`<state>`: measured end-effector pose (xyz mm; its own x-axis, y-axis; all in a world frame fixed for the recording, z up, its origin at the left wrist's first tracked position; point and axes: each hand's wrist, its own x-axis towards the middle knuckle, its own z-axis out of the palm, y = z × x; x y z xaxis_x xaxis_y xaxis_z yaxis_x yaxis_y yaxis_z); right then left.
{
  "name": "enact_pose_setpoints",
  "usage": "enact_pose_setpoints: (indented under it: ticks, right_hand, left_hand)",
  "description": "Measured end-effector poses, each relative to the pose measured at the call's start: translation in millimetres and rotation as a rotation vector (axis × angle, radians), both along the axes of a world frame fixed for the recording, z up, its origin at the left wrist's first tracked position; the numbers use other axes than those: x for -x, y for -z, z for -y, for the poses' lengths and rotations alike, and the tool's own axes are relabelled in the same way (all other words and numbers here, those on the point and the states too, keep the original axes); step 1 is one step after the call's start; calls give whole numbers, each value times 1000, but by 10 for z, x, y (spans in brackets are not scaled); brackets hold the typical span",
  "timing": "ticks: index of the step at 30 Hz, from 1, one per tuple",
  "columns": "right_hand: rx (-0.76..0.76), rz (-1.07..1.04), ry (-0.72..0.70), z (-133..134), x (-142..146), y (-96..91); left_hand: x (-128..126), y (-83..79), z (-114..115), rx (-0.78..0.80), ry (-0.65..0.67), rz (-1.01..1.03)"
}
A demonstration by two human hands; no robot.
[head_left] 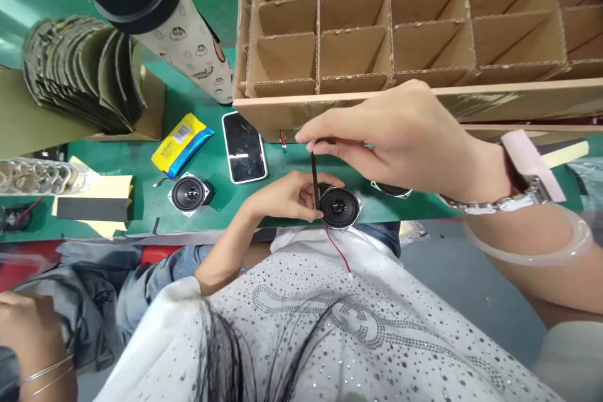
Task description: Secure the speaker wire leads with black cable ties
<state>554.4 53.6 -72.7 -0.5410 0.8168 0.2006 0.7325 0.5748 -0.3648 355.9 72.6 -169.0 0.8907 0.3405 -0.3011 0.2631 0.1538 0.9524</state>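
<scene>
Speaker, round and black, sits face-up at the near edge of the bench; our left fingers grip its rim, apparently to steady it, while our right fingers pinch a black strip reaching its edge.

You have bright, fairly even light, with pale glare streaking the upper-left corner. The speaker at your left hand reads sharp; the view stretches toward the edges.
</scene>
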Motion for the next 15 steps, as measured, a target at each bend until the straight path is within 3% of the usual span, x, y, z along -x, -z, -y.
enact_pose_setpoints:
  ticks: [6,15]
  right_hand:
    - [43,-53,16,36,56,27]
    - [-76,-116,-87,64,73,65]
  left_hand:
    - [78,104,206,116,-134,-7]
    - [42,252,694,156,-536,50]
